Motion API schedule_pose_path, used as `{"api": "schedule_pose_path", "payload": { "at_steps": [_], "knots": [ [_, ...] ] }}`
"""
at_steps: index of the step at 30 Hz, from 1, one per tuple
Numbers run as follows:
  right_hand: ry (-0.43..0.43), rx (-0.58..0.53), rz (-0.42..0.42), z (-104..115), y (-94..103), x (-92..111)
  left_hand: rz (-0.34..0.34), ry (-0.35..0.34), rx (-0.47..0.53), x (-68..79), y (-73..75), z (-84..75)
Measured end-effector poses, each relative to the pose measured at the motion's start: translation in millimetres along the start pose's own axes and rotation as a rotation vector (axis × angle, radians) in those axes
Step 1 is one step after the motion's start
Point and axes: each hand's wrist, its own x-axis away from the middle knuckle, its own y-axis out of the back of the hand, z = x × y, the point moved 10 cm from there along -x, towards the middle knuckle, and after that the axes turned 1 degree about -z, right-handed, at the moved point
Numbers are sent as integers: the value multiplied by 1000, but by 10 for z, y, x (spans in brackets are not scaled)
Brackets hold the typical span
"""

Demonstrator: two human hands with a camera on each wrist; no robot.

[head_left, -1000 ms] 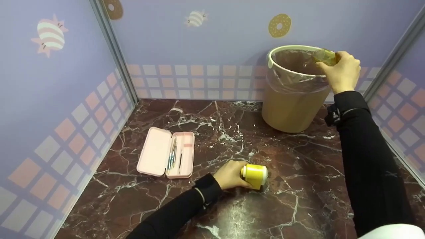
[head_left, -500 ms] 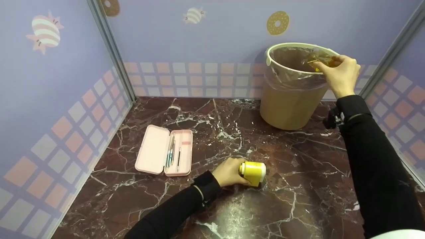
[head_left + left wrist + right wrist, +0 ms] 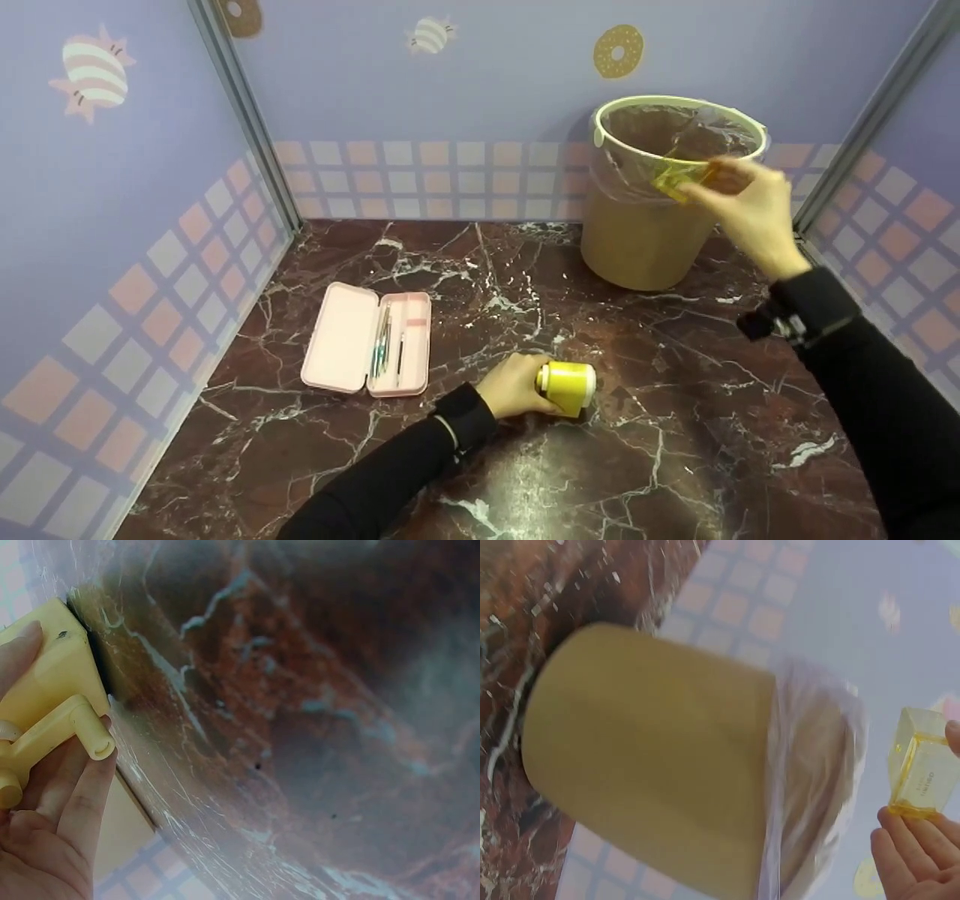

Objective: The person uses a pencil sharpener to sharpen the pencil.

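My left hand (image 3: 514, 386) holds a yellow crank pencil sharpener (image 3: 568, 384) on the marble tabletop. Its crank arm (image 3: 52, 729) shows between thumb and fingers in the left wrist view. With my right hand (image 3: 754, 214), somewhat blurred, I pinch a see-through yellow drawer (image 3: 677, 180), which looks like the sharpener's shavings box. In the head view the drawer overlaps the near rim of the beige trash bin (image 3: 637, 244). The right wrist view has the drawer (image 3: 922, 772) between thumb and fingertips, apart from the bin, with no shavings visible in it.
An open pink pencil case (image 3: 341, 337) lies to the left, with several slim pens or pencils (image 3: 382, 345) inside. A clear plastic bag (image 3: 626, 176) lines the bin. Patterned panels (image 3: 442, 90) enclose the table (image 3: 480, 277) at back and sides. Small white specks dot the tabletop.
My right hand has drawn the drawer from over the bin's mouth down toward me, to its near rim. The left hand keeps holding the sharpener in place.
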Motion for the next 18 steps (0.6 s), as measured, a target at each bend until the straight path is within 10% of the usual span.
{"api": "schedule_pose_path", "payload": {
  "at_steps": [18],
  "knots": [
    [19, 12, 584, -778, -952, 1420, -7, 5, -4, -14, -4, 14]
  ]
}}
